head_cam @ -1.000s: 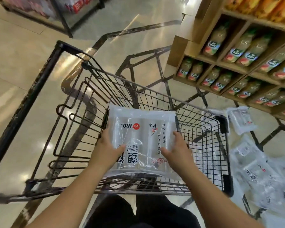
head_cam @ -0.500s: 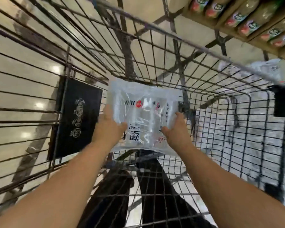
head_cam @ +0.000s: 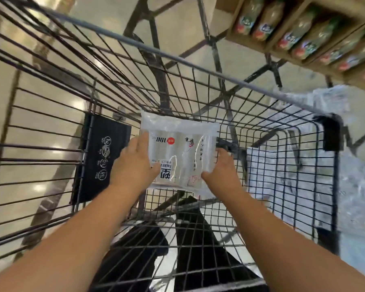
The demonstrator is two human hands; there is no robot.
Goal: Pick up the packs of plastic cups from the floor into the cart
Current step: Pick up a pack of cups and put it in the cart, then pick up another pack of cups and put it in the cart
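I have a single view, from a wide-angle camera worn on the person's head. It faces forward and steeply down, looking from above the near end of the wire cart into its basket. The camera sits close. Both forearms enter at the bottom edge and reach mid-frame, where the left grip and right grip hold the pack of cups. The pale floor shows through the mesh. The top right corner catches a wooden shelf of bottles. The right edge is blurred.
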